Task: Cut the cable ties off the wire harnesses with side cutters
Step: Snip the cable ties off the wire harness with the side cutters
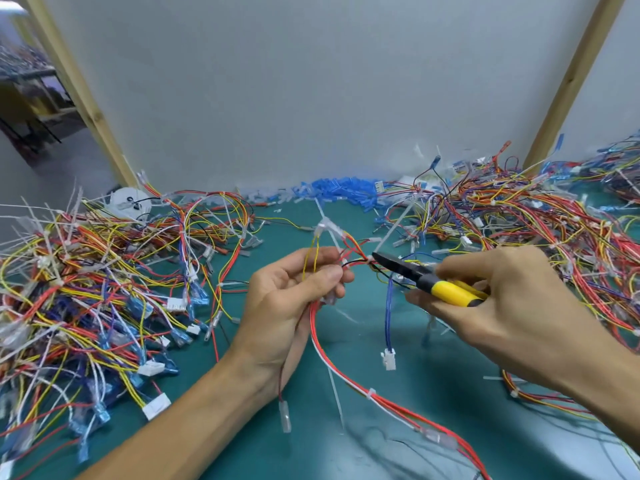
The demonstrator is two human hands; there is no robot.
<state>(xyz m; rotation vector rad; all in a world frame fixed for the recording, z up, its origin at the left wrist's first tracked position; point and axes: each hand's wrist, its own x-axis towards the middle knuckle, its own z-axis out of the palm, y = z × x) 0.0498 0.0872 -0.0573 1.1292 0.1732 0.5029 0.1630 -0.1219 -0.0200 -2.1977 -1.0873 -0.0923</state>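
Presently a wire harness [355, 250] is gripped in the left hand [294, 292], with fingers and thumb curled round its yellow, red and black strands. The side cutters [426, 278] are held by their yellow handles in the right hand [512, 306], whose fingers are wrapped round them. The black tips are set just beyond the left fingertips, at the head of a white cable tie [391, 230] whose long tail sticks up and away from both hands. Whether the jaws are round the strap cannot be made out. The chief risk is judged to be a nicked wire: the strands are bunched tight against the tie, and insulation could be bitten with the strap if the tips are pushed in too deep or at an angle. The left fingertips are also close to the blades. A second tie [371, 393] is seen on the same harness below the left hand, over the green desk [433, 393], and could be overlooked.
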